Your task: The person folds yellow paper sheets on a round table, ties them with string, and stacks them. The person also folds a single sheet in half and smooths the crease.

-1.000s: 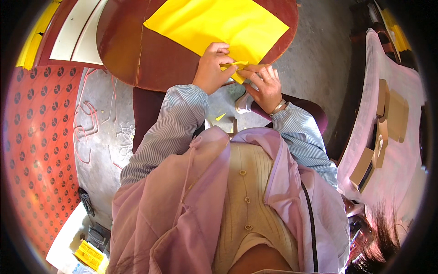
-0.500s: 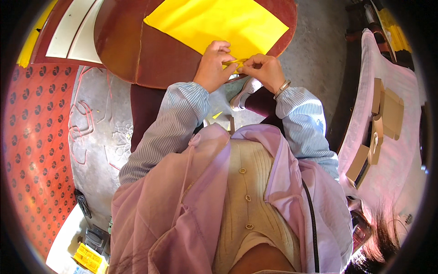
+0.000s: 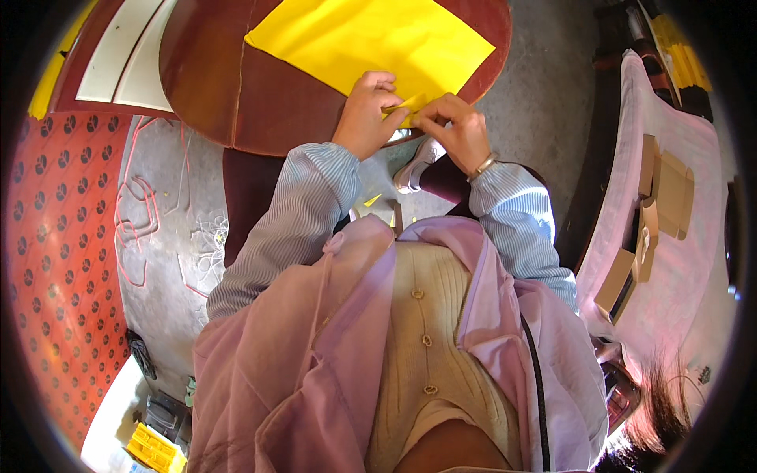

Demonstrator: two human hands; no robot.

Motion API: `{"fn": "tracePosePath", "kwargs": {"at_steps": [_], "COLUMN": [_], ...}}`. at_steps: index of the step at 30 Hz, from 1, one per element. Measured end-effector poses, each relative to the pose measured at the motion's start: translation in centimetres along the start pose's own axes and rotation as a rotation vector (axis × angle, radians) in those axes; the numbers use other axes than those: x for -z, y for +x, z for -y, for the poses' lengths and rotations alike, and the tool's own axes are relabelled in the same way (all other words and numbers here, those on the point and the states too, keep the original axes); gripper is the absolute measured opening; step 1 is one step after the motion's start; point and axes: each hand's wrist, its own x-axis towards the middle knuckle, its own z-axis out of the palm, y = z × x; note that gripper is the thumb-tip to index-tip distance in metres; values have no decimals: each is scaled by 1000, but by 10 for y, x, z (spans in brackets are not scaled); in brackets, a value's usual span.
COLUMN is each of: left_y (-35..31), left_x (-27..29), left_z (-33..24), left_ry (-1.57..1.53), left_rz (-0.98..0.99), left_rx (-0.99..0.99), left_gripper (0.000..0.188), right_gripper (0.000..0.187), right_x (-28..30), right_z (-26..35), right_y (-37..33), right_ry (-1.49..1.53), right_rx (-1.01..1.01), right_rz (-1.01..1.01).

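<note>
A yellow sheet (image 3: 378,43), cloth or paper, lies flat on a round reddish-brown table (image 3: 288,118). Its near corner reaches the table's front edge, where a narrow strip is folded up. My left hand (image 3: 367,114) is closed on this fold, thumb on the near side, the other fingers curled above it. Close beside it on the right, my right hand (image 3: 461,130) pinches the same corner between thumb and forefinger. The fingers partly hide the fold.
White panels (image 3: 138,59) stand beside the table on the left, above a red patterned sheet (image 3: 59,260). Pinkish wire (image 3: 142,209) and a yellow scrap (image 3: 372,200) lie on the floor. At the right, open cardboard boxes (image 3: 672,193) rest on a pink cloth (image 3: 670,292).
My right hand has turned slightly and shifted a little outward and down. A small flap of the yellow corner now stands up between my hands. My left hand stays nearly in place.
</note>
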Motion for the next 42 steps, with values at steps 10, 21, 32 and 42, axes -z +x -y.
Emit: {"fn": "tracePosePath", "kwargs": {"at_steps": [10,21,32,42], "left_y": [0,4,2,2], "left_x": [7,11,5,5], "left_z": [-7,-20,-13,-2], "left_ry": [-28,64,49,55], "left_rz": [70,97,8,23], "left_rx": [36,61,-2,-13], "left_gripper": [21,23,18,18], "right_gripper": [10,71,15,34], "right_x": [69,46,64,-4], "right_z": [-51,-175,-73,-19], "right_y": [94,358,98,-18], "right_ry": [-12,-1005,283,-81], "right_rx": [260,25,260,464], "right_rz": [-177,-110,-119,56]}}
